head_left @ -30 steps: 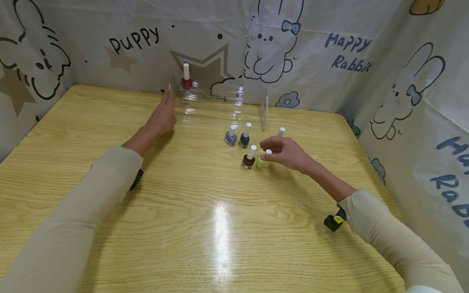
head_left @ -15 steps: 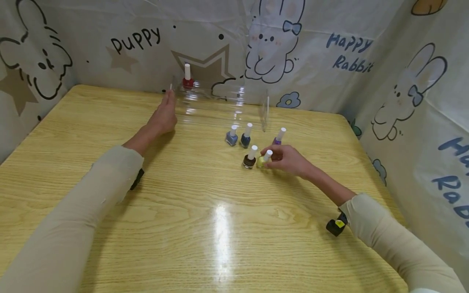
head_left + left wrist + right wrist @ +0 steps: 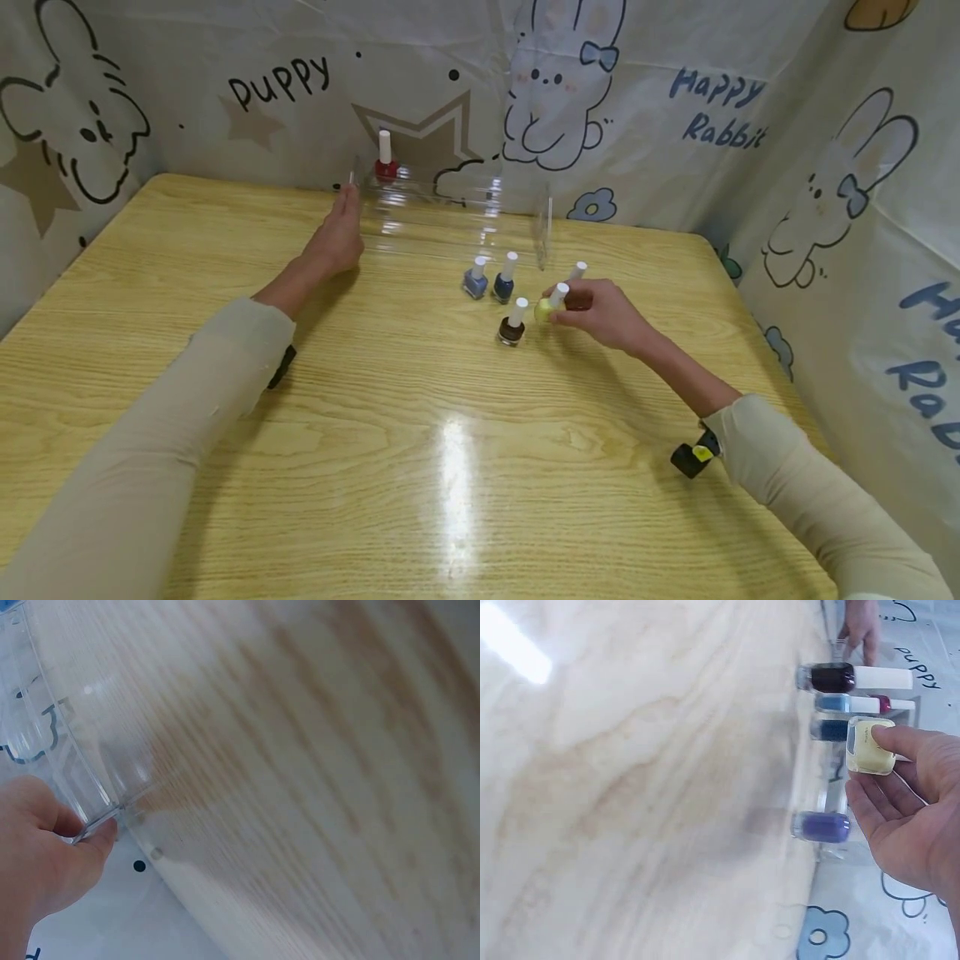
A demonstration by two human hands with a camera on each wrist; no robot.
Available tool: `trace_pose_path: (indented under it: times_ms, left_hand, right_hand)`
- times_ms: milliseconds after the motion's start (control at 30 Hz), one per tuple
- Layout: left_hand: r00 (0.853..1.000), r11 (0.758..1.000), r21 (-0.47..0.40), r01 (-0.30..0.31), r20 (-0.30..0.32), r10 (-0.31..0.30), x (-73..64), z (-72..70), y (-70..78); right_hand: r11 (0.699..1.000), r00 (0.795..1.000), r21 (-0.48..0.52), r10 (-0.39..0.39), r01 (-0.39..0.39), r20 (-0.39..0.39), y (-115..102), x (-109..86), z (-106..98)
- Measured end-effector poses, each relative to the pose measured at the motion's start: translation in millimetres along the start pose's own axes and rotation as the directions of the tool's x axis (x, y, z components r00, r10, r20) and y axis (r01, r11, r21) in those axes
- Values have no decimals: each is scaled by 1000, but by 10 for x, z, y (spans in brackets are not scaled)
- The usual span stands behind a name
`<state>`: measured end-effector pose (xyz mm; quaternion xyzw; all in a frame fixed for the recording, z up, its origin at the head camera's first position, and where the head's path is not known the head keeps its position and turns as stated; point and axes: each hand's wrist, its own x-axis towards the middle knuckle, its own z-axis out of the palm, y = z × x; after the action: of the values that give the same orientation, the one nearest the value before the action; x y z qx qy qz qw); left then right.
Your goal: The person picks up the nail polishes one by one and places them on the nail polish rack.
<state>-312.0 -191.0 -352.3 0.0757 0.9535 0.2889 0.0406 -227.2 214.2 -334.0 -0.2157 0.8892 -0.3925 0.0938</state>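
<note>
A clear stepped display rack [image 3: 450, 221] stands at the back of the table, a red nail polish bottle [image 3: 386, 169] on its top left tier. My left hand [image 3: 335, 233] grips the rack's left side panel; in the left wrist view, thumb and fingers [image 3: 97, 840] pinch that clear edge. With thumb and fingers, my right hand [image 3: 607, 315] holds a yellow nail polish bottle [image 3: 871, 746] by its body, raised off the table, white cap up. Close behind that hand stands a purple bottle [image 3: 823, 826], mostly hidden in the head view.
A light blue bottle [image 3: 475, 283] and a dark blue bottle [image 3: 504, 287] stand before the rack. A dark brown bottle [image 3: 512, 332] is nearer, left of my right hand. Printed cloth walls [image 3: 637, 108] border the wooden table [image 3: 360, 467] at the back and right.
My right hand has taken hold of the yellow bottle and lifted it off the table, up and slightly right, away from the brown one. The left hand keeps its place on the rack.
</note>
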Motion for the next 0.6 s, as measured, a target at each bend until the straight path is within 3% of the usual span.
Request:
trace_pose_path:
  times_ms: [267,600]
  left_hand:
    - [1000,1000,-10,0,-10,0,5,-18,-18]
    - [1000,1000,-15,-15,-5,15,-5,-5,-27]
  right_hand:
    - [999,997,-8,-40,40,-73,-270,154,-255]
    - [999,991,2,-48,49,-128,-574,563,-437]
